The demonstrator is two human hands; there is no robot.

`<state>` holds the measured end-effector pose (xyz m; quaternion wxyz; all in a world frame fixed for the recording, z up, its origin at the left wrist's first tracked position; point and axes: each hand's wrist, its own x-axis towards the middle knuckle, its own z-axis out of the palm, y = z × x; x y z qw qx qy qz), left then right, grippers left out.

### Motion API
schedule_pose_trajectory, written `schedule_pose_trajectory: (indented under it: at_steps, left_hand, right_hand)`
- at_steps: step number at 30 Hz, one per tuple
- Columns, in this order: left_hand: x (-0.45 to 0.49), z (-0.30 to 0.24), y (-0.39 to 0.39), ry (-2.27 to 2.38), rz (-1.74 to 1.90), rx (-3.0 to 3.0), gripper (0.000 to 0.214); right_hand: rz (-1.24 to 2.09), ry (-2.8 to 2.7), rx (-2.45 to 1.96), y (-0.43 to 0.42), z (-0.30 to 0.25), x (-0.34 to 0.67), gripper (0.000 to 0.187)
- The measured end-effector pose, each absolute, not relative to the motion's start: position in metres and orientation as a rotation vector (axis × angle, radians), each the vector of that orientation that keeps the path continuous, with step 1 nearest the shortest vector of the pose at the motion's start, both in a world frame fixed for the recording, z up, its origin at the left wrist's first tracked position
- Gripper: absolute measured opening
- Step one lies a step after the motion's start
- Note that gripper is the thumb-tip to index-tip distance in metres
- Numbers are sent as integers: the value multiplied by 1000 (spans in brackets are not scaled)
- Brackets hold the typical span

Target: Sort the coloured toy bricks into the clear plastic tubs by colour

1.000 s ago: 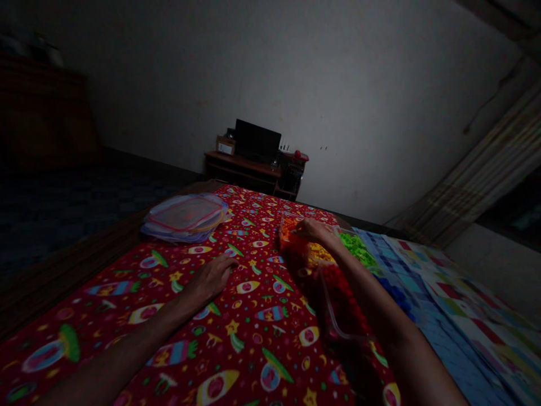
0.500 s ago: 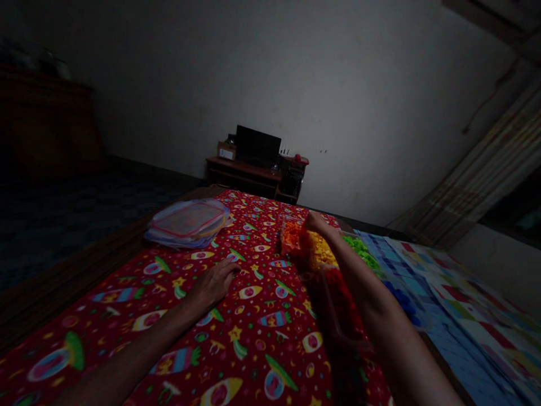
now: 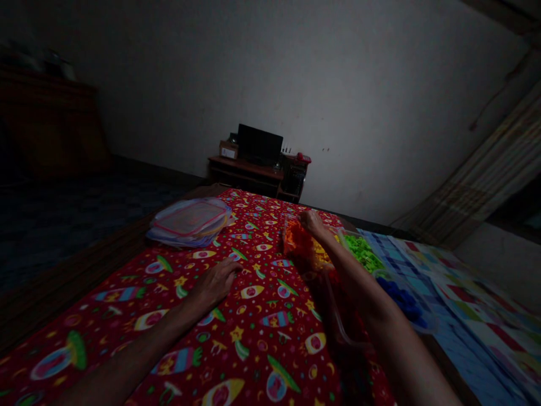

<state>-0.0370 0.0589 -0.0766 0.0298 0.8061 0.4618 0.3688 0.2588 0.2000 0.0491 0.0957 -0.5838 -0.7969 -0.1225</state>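
Observation:
My left hand (image 3: 220, 277) rests on the red patterned cloth (image 3: 270, 349), fingers loosely stretched and nothing in them. Over the far boxes, my right hand (image 3: 313, 221) is held with its fingers curled together; whatever they hold is hidden. Beneath it are small orange pieces (image 3: 293, 238) in a clear box and small yellow pieces (image 3: 320, 254) beside them. My right forearm partly covers a box of red pieces (image 3: 338, 293). Green pieces (image 3: 361, 252) and blue pieces (image 3: 399, 299) fill boxes further right.
Several clear plastic lids with coloured rims (image 3: 190, 220) are stacked at the left of the cloth. A blue checked cloth and a patchwork spread (image 3: 473, 287) lie at the right. Beyond stands a desk with a monitor (image 3: 259, 145). The room is dim.
My right hand has shifted slightly left, from above the yellow pieces toward the orange ones. The view has turned a little; my left hand stays on the cloth.

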Motion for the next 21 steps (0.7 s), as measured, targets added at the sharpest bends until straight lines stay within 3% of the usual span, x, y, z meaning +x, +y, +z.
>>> schedule_pose_trajectory:
  at_steps: [8, 21]
  left_hand:
    - [-38, -78, 59, 1428, 1132, 2455, 28]
    - [-38, -81, 62, 1387, 1159, 2507, 29]
  right_hand:
    - [-179, -2333, -1672, 205, 47, 254, 22]
    - [-345, -2307, -1651, 201, 20, 241, 29]
